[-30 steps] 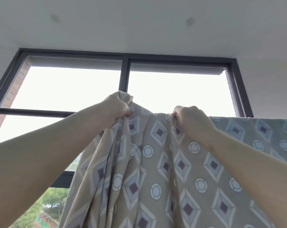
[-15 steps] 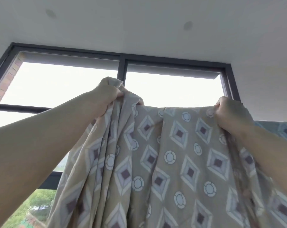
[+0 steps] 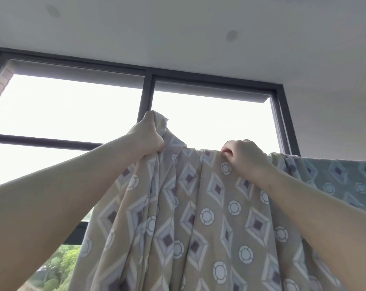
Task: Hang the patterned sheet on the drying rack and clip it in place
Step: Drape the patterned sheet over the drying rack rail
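Head view is looking upward, toward the ceiling (image 3: 178, 38) and a dark window frame (image 3: 147, 95). The patterned sheet (image 3: 211, 208) is hanging in front of the person. Its top edge is running level from the middle to the right border, so I judge this part is already lying over the drying rack. The left hand (image 3: 149, 136) is gripping a bunched corner of the fabric, fingers curled tight round it, and is holding it higher than the level edge. The right hand (image 3: 246, 157) is pinching the top edge with bent fingers. The hanging is looking about half done: the left portion is waiting to be spread, and the clipping is not yet begun. The cloth is covering the rack bar, so I cannot see it. No clips are showing anywhere. The bottom border is cutting off the lower part of the sheet.
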A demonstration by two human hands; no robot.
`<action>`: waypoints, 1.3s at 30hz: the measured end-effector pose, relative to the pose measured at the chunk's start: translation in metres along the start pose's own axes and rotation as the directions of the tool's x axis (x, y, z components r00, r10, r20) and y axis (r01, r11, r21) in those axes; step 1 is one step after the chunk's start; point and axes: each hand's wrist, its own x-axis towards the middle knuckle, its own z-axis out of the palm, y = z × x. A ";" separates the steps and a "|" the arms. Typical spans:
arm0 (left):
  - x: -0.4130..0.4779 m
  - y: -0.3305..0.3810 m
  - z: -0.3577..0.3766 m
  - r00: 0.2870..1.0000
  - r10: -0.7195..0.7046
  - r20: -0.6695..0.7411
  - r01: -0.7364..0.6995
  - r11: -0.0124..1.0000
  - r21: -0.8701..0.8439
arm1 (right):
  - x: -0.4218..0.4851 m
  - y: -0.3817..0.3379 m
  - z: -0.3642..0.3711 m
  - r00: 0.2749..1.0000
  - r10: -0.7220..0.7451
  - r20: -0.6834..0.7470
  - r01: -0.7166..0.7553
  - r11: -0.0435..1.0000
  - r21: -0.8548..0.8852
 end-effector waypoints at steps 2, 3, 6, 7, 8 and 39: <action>-0.009 0.005 -0.003 0.994 0.088 -0.072 -0.057 0.932 0.357 | 0.002 -0.001 0.001 1.000 -0.001 -0.002 0.001 1.000 -0.003; -0.011 0.007 -0.002 0.965 0.219 -0.147 -0.079 0.774 0.629 | 0.003 -0.002 0.000 1.000 0.004 0.011 -0.004 1.000 -0.006; -0.016 0.015 0.005 0.815 0.565 -0.128 -0.181 0.458 0.870 | 0.007 -0.007 -0.005 0.995 0.053 0.088 -0.056 0.998 0.032; -0.016 0.017 0.010 0.818 0.574 -0.047 -0.276 0.462 0.843 | 0.008 -0.008 -0.007 0.991 0.069 0.114 -0.074 0.997 0.035; -0.014 0.017 0.015 0.839 0.540 0.064 -0.374 0.489 0.788 | 0.008 -0.010 -0.009 0.989 0.074 0.130 -0.077 0.997 0.025; -0.001 -0.027 -0.003 0.986 0.167 0.026 -0.154 0.822 0.549 | -0.005 -0.011 0.007 0.987 0.084 -0.134 -0.087 0.996 -0.023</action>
